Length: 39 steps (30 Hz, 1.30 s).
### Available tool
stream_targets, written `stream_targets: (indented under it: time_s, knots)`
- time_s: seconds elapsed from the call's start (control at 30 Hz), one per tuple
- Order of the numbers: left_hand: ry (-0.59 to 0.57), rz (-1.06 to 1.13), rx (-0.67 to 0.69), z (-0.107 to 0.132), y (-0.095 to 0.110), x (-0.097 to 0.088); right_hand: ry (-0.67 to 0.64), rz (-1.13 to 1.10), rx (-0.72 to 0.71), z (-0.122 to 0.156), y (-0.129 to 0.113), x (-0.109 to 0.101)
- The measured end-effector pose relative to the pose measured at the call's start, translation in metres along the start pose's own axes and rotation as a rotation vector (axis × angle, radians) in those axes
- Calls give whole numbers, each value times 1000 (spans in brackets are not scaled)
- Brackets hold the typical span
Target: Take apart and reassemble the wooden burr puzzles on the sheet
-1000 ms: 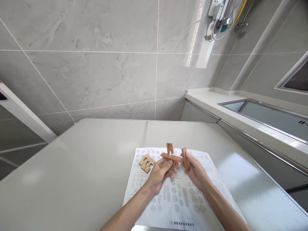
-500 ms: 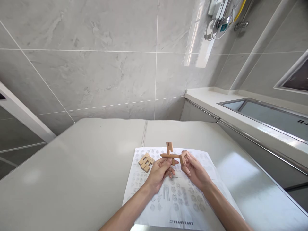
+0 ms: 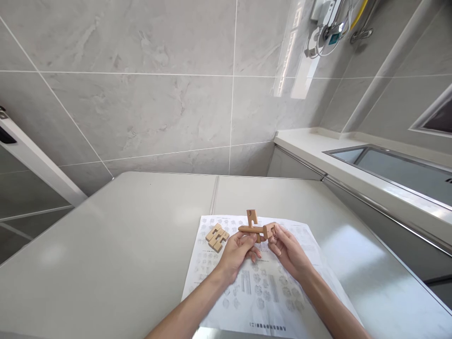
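Over the printed sheet [image 3: 240,313], my left hand [image 3: 235,256] pinches several notched wooden puzzle pieces that cross one another. One of them, an upright piece [image 3: 251,216], has a dark mark near its top. Across it runs a horizontal wooden bar [image 3: 247,229], pointing left. My right hand [image 3: 291,253] has its thumb and fingers closed on a notched wooden piece [image 3: 268,230] at the bar's right end. Whether that piece is locked onto the bar, I cannot tell. Left of my hands, a small group of notched wooden pieces [image 3: 216,237] lies on the sheet.
The sheet lies on a pale table [image 3: 134,245] with a seam running to its back edge. Grey wall tiles [image 3: 148,117] rise behind. At right stands a white counter [image 3: 303,141] with an inset sink [image 3: 388,162]. A white frame [image 3: 42,160] leans in at left.
The piece in my right hand has turned slightly, so its notched face shows more. Both hands stay close together around the crossed pieces. The whole view has shifted a little.
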<state>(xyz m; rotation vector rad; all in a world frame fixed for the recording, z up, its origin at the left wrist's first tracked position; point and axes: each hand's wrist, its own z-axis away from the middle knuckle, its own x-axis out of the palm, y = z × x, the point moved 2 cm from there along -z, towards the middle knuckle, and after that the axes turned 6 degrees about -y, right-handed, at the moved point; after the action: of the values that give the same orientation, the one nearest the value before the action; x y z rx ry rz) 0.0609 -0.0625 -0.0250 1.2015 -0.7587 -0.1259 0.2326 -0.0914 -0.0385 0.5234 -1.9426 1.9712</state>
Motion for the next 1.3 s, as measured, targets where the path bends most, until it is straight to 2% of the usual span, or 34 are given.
stream_targets:
  time_s: [0.43, 0.7, 0.83, 1.07, 1.3]
  knots:
    - [24, 33, 14, -1, -4, -1, 34, 51, -53, 2, -2, 2]
    - [-26, 28, 20, 1, -2, -1, 19, 29, -22, 3, -4, 5]
    - [-96, -13, 22, 3, 1, 2, -73, 16, 25, 2, 0, 7]
    - [-242, -176, 35, 7, -4, 9, -68, -25, 98, 2, 9, 7]
    - [-334, -333, 56, 13, -6, 11, -206, -97, 207, 3, 9, 3]
